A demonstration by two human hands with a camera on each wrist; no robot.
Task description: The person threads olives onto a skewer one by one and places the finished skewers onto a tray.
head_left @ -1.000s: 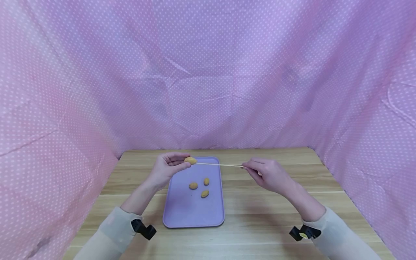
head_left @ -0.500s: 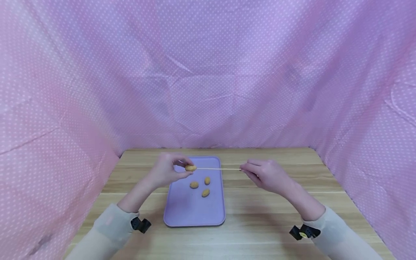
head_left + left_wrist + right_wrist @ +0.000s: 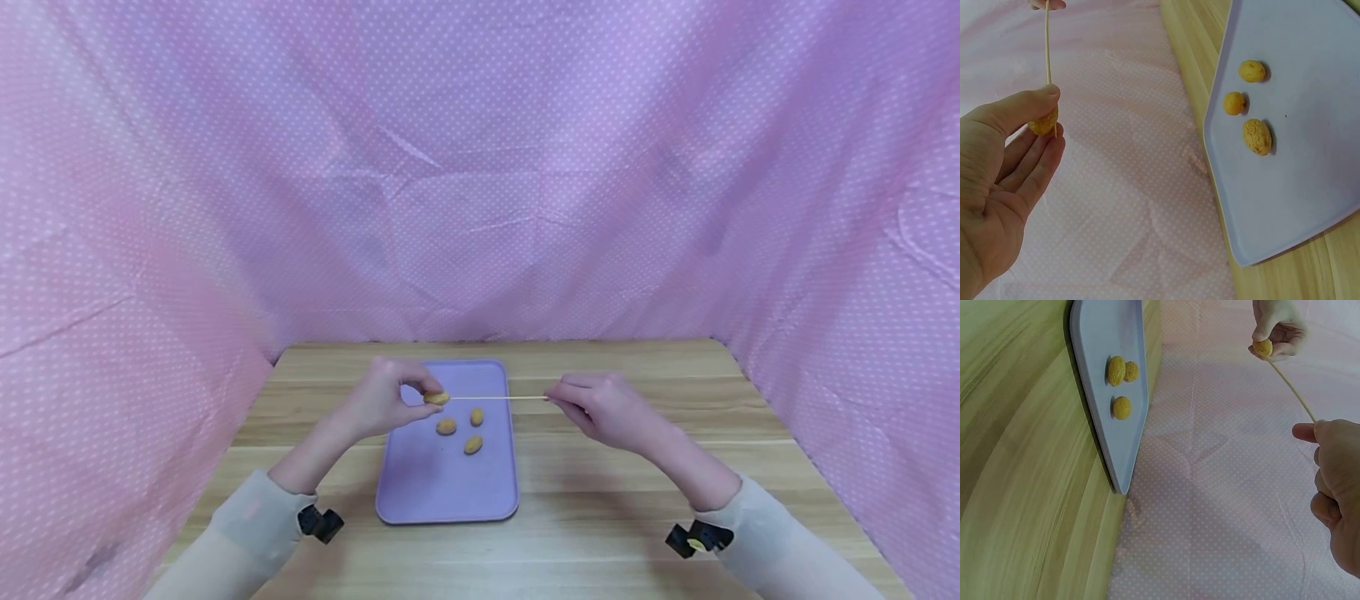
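Observation:
Between thumb and fingertips my left hand (image 3: 385,398) pinches a yellow-brown oval ball (image 3: 437,399) with a wrinkled surface, held up over the tray's far left part. A thin wooden skewer (image 3: 498,397) runs level from that ball to my right hand (image 3: 600,408), whose thumb and index finger pinch its other end. In the left wrist view, the skewer (image 3: 1048,47) meets the ball (image 3: 1041,124) under the thumb, and a short pointed tip shows beyond it. From the right wrist view, the ball (image 3: 1262,347) sits at the skewer's far end, partly covered by left fingers.
A shallow lilac tray (image 3: 450,500) lies on the wooden table (image 3: 600,517). On it rest three more balls: one on the left (image 3: 446,427), one at the back (image 3: 477,416) and one nearer (image 3: 473,445). Pink dotted cloth (image 3: 480,208) hangs around the table.
Both hands have come lower in the head view with the ball and skewer. The right hand has shifted left, so less skewer shows between the hands. The left fingers have changed their hold.

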